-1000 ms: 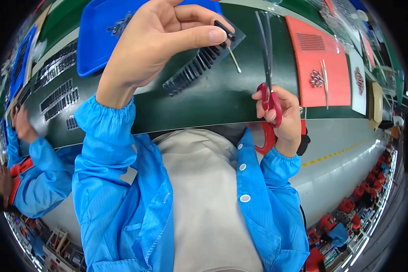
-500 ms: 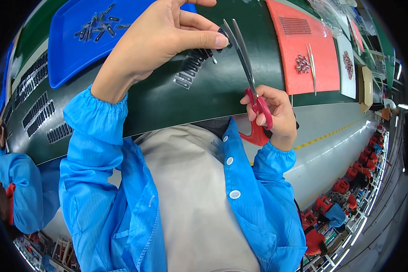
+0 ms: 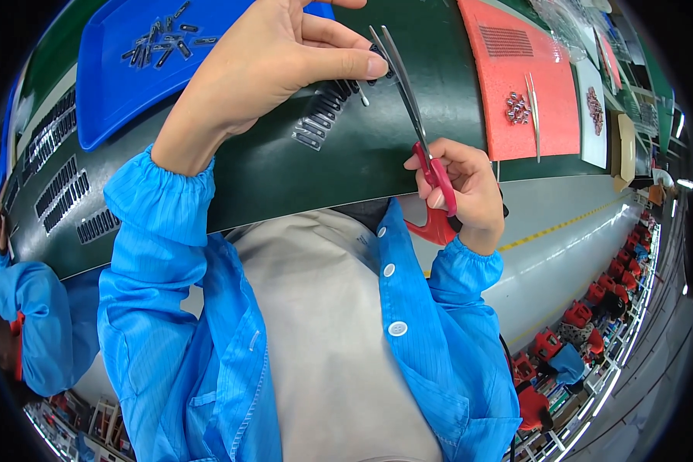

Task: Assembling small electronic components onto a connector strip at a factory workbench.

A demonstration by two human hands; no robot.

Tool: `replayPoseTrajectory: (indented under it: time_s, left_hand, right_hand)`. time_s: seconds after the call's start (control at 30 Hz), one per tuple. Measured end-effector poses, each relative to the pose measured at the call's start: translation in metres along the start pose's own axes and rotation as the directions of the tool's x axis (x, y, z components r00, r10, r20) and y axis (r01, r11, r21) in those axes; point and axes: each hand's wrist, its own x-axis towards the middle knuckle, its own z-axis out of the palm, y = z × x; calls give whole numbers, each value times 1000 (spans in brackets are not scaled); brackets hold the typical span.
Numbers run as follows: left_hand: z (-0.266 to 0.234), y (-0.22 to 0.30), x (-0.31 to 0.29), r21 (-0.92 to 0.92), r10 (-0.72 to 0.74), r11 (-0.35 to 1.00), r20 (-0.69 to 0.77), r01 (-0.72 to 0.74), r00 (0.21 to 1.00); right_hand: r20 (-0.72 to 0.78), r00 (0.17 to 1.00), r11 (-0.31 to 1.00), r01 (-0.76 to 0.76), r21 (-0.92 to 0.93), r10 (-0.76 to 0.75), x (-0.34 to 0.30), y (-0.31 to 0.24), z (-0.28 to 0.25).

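Extending from left hand (image 3: 281, 61) pinching its end: black strip (image 3: 314, 128); right hand (image 3: 470, 189) clamped on scissors (image 3: 418, 129).

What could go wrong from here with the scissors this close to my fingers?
The slightly open red-handled scissors are close to the left grip, so a slip might cause a nick. Only that grip holds the strip of black parts, so it could twist and spoil a cut. The cotton swab beside the strip could get in the way.

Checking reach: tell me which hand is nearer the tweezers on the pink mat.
Right. The right hand is left of the tweezers, closer to the person; the left hand is much farther left.
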Motion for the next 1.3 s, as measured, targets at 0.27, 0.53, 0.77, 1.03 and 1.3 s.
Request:
replayPoseTrajectory:
  time_s: [0.27,0.53,0.77,1.03,1.3]
  left_hand:
    - [3,5,-1,74,-22,997,-13,23,1000]
    - [4,6,-1,123,-36,992,-26,39,999]
    - [0,0,2,131,-8,991,-9,9,1000]
    - [-16,-17,14,60,13,998,186,-24,982]
    - [-17,-27,19,-58,58,997,258,-44,964]
  right_hand:
    - [-21,1000,1000,-10,-18,10,0,1,0]
    - [-54,999,999,-7,-32,5,-1,3,1]
    - [-85,996,998,-1,-67,-4,-1,4,0]
    - [8,990,981,142,133,-144,-1,15,-4]
    - [-31,982,835,175,522,-186,-3,28,20]
